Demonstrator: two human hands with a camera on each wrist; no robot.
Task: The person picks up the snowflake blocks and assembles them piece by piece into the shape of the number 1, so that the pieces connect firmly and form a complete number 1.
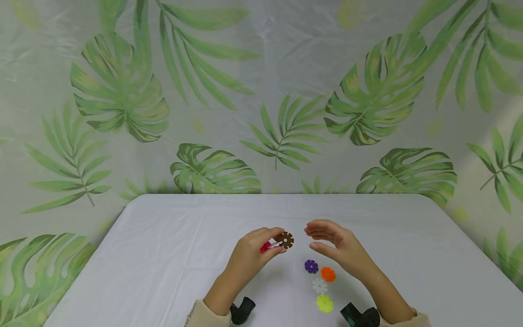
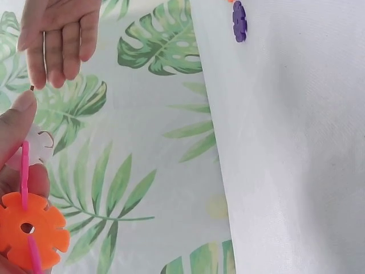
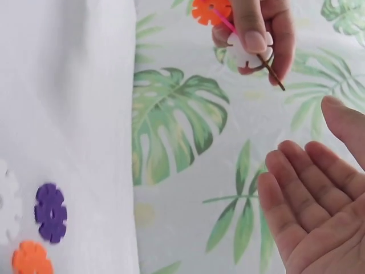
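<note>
My left hand (image 1: 254,249) grips a small chain of notched plastic flower discs between thumb and fingers. At the end toward my right hand is a brown disc (image 1: 285,240), seen face-on in the head view. Behind it come a white disc (image 3: 248,52), a pink disc (image 2: 24,174) seen edge-on and an orange disc (image 2: 34,228), slotted into one another. My right hand (image 1: 341,245) hovers to the right of the brown disc, apart from it, palm turned inward. Its fingers are relaxed and hold nothing.
Below the right hand, a purple disc (image 1: 311,266), an orange loose disc (image 1: 328,274), a white loose disc (image 1: 320,286) and a yellow disc (image 1: 324,304) lie on the white-covered table (image 1: 143,263). Behind the table hangs a leaf-print cloth (image 1: 286,59). Each wrist wears a black device.
</note>
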